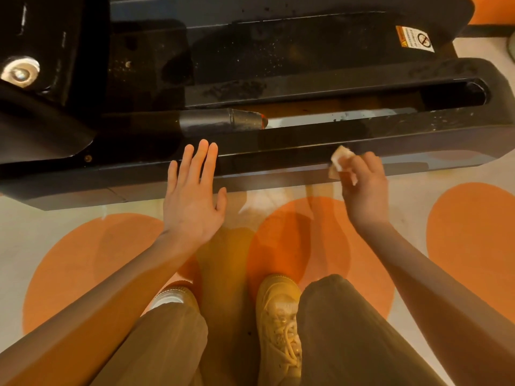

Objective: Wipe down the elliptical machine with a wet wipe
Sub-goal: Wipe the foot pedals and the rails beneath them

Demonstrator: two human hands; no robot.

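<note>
Standing over the floor (pixel 412 218), w/ orange circles on a pale ground, the person has a tan shoe (pixel 280 324) planted just short of the machine, trouser legs either side. Both forearms reach fwd from the bottom corners.

Left hand (pixel 193 199) is flat, fingers straight and spread, holding nothing; fingertips lie over the near edge of the elliptical machine (pixel 278 79), though whether they press on it or hover I can't tell. Right hand (pixel 362 185) is curled round a wet wipe (pixel 340 160), a small bunched pale wad pinched at the fingertips w/ one corner poking up and away. The wipe sits at the near side rail (pixel 292 154), touching or just about. Hands are well apart along that rail.

Step in hand, as I read it: wiping the near rail of the base, approx. at its right half. The rail's long axis runs left-right across the view, rounded end cap to the right, the big black housing w/ a silver bolt (pixel 21 72) to the left. So the next move prob. calls for strokes along that axis, wipe kept flat against the edge, then working inward.

Beyond the rail is a track slot w/ a grey roller (pixel 223 119), specks and smears showing on the far surfaces; dust there looks untouched. Further back, a warning sticker (pixel 415 40) near the right end.
</note>
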